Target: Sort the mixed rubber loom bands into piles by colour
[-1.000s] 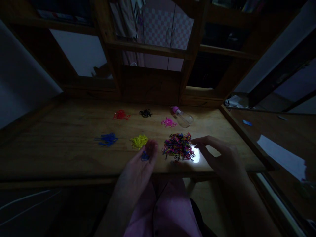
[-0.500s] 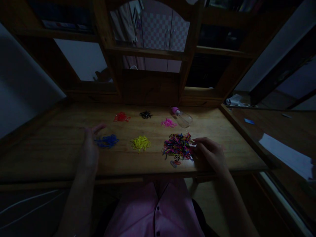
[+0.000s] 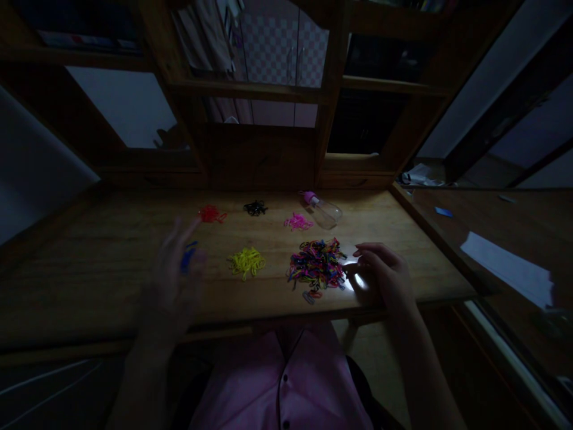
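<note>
Small thin loop-shaped pieces, their exact kind too dim to tell, lie in colour piles on the wooden desk. My left hand [image 3: 172, 278], blurred by motion, is over the blue pile [image 3: 188, 257] and partly hides it, thumb and fingers apart. At the right edge of the mixed-colour pile [image 3: 317, 264] is my right hand [image 3: 385, 272], fingers bent, with a gap between thumb and forefinger and nothing visible in it. Between the hands lies a yellow pile [image 3: 247, 261]. Farther back are a red pile [image 3: 211, 214], a black pile [image 3: 255, 208] and a pink pile [image 3: 298, 222].
A clear bottle with a pink cap [image 3: 323, 211] lies behind the mixed pile. Wooden shelving [image 3: 264, 158] rises along the desk's [image 3: 268, 301] back. White paper [image 3: 508, 269] and a small blue card [image 3: 443, 212] rest on the surface at the right.
My left hand has moved right, from beside the blue pile to over it. My right hand stays by the mixed pile, its fingertips slightly farther from it. The view has shifted a little.
</note>
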Motion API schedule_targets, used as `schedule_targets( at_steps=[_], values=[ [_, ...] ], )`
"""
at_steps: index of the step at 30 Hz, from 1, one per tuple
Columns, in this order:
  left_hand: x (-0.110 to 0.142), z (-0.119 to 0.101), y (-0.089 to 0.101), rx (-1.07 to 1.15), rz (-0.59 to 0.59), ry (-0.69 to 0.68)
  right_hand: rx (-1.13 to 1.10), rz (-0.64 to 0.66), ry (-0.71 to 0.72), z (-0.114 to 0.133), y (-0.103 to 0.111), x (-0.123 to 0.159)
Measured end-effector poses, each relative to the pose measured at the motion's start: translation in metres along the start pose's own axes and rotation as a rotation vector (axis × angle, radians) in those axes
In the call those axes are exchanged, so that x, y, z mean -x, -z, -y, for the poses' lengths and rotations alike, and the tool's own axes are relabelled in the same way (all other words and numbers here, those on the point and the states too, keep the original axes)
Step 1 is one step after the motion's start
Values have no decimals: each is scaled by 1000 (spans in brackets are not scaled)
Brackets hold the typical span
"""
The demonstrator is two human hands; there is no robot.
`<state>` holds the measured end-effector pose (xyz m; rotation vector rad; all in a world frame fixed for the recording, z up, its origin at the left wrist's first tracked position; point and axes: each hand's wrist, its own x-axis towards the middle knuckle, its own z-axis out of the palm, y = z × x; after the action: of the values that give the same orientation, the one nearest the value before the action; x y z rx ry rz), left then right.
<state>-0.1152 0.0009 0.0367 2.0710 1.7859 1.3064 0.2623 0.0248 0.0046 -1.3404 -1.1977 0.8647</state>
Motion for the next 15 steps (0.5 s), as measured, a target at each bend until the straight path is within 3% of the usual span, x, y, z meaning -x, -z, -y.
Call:
schedule_targets(
  at_steps=[2, 4, 6, 9, 15],
  values=[
    [8, -19, -9, -42, 50, -209, -8, 10, -10, 0, 0, 0],
    [19, -35, -24, -23, 266, -419, -27, 11, -15, 0, 1, 1],
    [29, -47, -41, -23, 471, -526, -44, 12, -15, -1, 0, 1],
    [35, -62, -63, -57, 604, -528, -56, 15, -12, -2, 0, 1],
    [23, -77, -82, -104, 632, -483, -74, 18, -25, -2, -1, 2]
  ],
)
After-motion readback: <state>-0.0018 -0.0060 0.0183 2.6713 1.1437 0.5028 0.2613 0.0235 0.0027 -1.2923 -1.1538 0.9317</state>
